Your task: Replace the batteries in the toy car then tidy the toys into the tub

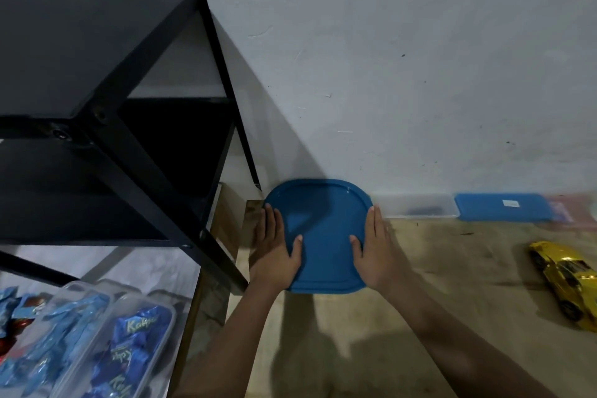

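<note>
Lid (323, 220) between left hand (277, 252) and right hand (376, 252), sweets (139, 333) in clear boxes (170, 317)

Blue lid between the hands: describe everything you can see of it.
The blue lid is a rounded square of glossy plastic with a grooved border. It is face up near the foot of the wall, right of the black shelf. The left hand and right hand flank its sides, fingers straight, thumbs on top. What lies beneath is hidden.
</note>
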The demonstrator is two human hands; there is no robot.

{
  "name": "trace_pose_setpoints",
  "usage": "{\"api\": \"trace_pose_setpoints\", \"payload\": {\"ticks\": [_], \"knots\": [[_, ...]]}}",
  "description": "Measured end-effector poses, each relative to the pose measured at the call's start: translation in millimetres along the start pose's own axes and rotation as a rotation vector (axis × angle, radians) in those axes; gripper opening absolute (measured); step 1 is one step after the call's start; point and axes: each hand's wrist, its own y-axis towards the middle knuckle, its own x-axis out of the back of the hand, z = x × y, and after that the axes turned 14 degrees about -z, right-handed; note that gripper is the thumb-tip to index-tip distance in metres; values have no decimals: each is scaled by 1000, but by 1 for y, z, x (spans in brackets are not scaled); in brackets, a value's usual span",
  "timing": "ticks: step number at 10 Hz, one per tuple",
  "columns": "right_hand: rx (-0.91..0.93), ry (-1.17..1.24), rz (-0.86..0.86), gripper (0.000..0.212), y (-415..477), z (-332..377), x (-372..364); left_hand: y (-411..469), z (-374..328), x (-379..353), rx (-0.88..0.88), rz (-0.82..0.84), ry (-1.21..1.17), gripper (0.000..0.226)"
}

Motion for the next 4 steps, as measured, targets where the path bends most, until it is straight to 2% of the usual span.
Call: {"api": "trace_pose_setpoints", "payload": {"ticks": [3,4], "knots": [[12,-77,25,68,2,6,19,2,-7,17,10,72,22,71],[73,-149,-49,67,-2,1,12,-2,-8,18,-5,93,-7,73]]}}
